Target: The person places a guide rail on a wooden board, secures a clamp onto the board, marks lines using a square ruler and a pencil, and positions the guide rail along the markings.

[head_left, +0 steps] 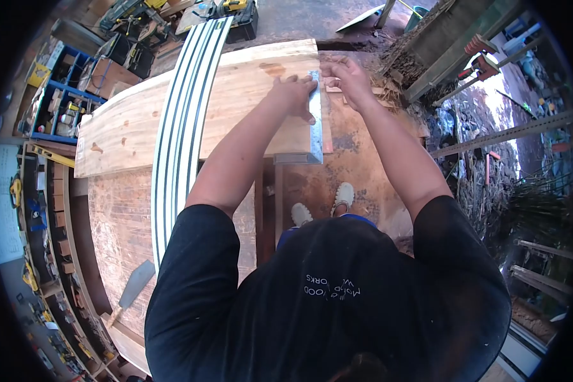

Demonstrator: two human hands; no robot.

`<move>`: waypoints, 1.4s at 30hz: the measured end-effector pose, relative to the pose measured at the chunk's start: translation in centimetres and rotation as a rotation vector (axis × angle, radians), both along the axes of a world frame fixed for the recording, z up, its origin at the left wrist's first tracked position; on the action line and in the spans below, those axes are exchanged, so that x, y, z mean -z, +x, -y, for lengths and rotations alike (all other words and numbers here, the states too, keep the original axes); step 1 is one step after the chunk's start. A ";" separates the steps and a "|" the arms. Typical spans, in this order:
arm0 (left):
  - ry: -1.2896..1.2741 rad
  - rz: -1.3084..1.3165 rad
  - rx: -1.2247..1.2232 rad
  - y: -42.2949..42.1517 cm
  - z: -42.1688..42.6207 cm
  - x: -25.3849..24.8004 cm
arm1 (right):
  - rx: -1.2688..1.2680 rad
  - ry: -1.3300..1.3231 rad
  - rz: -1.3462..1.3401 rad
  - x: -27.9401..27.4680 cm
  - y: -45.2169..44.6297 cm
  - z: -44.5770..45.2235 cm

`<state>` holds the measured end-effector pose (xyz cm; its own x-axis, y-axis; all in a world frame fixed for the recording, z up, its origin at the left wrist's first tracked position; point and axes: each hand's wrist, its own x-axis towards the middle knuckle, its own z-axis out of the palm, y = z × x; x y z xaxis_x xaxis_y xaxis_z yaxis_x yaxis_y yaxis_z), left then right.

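A wide pale wooden board (235, 102) with knots lies across the workbench. Along its right end sits a metal carpenter's square (316, 127), its stock (297, 158) at the board's near edge. My left hand (293, 97) presses the square down, fingers and thumb spread along the blade. Just right of the blade's far end, my right hand (350, 79) has its fingers curled in a pinch at the board's end. What they hold, if anything, is too small to make out. A long striped guide rail (188, 127) lies across the board, left of my left hand.
A blue organiser (63, 95) and shelves of tools (60, 254) stand at the left. A black toolbox (242, 22) is at the back. A grey flat piece (135, 284) lies on the workbench (118, 223). Wooden posts and clamps (484, 63) are at the right.
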<state>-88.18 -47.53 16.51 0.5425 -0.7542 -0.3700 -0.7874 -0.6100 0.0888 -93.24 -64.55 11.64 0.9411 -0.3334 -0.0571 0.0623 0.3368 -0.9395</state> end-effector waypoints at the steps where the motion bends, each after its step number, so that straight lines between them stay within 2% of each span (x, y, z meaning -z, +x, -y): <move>1: -0.002 0.002 -0.003 0.1 0.0 0.3 | 0.034 -0.126 0.013 0.3 0.3 -0.1; 2: -0.015 0.002 -0.002 0.1 -0.1 0.5 | 0.031 -0.127 0.017 0.6 0.6 0.0; 4: -0.035 0.002 -0.003 0.2 -0.1 0.5 | 0.093 -0.411 -0.076 0.8 1.0 0.3; 5: -0.036 0.004 -0.003 0.2 -0.2 0.5 | 0.092 -0.417 -0.076 1.0 1.2 0.3; 7: -0.041 -0.002 -0.005 0.2 -0.2 0.6 | 0.162 -0.721 -0.079 1.9 1.5 0.3; 10: -0.022 0.018 -0.001 0.1 -0.3 0.7 | 0.191 -0.627 0.015 3.4 2.0 0.4; 11: -0.025 0.014 0.000 0.2 -0.3 0.7 | 0.189 -0.630 0.017 2.2 1.6 0.0; 13: -0.026 0.011 0.001 0.3 -0.3 0.7 | 0.175 -0.797 -0.143 0.1 0.6 -0.4; 26: -0.036 -0.001 -0.009 0.2 -0.3 0.7 | 0.167 -0.991 -0.154 0.4 0.0 -0.7; 35: -0.043 0.004 -0.010 0.2 -0.2 0.8 | 0.171 -1.227 -0.036 0.0 0.0 -0.8; 42: -0.031 -0.012 -0.002 0.3 -0.2 0.8 | 0.058 -1.352 -0.035 -0.3 -0.5 -0.8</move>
